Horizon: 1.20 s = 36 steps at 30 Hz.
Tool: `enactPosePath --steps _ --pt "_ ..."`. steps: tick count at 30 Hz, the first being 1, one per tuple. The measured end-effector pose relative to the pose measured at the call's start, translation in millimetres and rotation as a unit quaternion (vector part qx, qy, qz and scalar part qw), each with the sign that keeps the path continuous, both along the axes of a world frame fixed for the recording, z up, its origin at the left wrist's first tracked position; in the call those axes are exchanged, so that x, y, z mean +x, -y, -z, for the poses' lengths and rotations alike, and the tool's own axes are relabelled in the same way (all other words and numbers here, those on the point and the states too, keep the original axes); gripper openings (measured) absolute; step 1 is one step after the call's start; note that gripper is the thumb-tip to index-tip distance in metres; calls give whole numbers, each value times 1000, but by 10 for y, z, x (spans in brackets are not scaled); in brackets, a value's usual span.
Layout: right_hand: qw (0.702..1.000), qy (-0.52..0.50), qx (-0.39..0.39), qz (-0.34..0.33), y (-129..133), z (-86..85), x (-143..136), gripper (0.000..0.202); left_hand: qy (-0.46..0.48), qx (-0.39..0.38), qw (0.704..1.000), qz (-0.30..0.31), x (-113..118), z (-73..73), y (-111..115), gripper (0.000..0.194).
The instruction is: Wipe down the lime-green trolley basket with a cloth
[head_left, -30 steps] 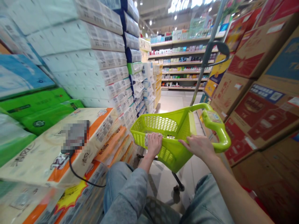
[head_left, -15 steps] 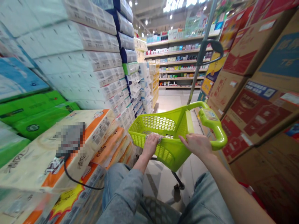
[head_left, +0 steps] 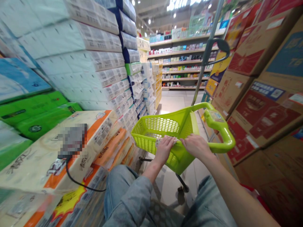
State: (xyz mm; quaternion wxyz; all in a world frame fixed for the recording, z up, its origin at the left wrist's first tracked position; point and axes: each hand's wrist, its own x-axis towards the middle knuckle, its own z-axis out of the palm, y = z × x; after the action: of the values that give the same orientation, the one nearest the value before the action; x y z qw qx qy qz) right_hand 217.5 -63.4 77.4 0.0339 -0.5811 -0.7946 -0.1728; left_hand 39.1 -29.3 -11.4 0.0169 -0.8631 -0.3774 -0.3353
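A lime-green plastic shopping cart (head_left: 184,162) stands in front of me, its basket seen from above and holding nothing that I can make out. My left hand (head_left: 164,148) presses a whitish crumpled wipe (head_left: 157,142) against the near rim, fingers closed together over it; the wipe's material is unclear. Just to the right, my right hand (head_left: 197,146) is wrapped round the same rim, close to the cart's thick curved handle (head_left: 226,143). The two hands are close together.
Tall stacks of packaged tissue (head_left: 107,60) rise on the left. A blurred dark device (head_left: 73,140) with a black cable lies on an orange-and-cream pack (head_left: 28,157). Cartons (head_left: 258,104) line the right side. A grey pole (head_left: 201,75) stands behind the cart; stocked shelves (head_left: 182,53) lie beyond.
My left hand has slid right along the basket rim with the wipe, coming nearer to my right hand. The right hand stays on the rim, and the cart sits nearly where it was.
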Motion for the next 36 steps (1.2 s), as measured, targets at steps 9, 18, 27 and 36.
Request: enactPosePath --steps 9,18,27,36 --pt "999 1 29 -21 55 -3 188 45 5 -15 1000 -19 -474 124 -222 34" --pt "998 -3 53 -36 37 22 76 44 56 -51 989 -124 -1045 403 -506 37" --pt "996 -6 69 -48 54 56 0 45 375 -99 847 -364 -526 553 -198 31" --pt "993 10 86 -75 49 91 10 37 339 -74 900 -263 203 284 227 24"
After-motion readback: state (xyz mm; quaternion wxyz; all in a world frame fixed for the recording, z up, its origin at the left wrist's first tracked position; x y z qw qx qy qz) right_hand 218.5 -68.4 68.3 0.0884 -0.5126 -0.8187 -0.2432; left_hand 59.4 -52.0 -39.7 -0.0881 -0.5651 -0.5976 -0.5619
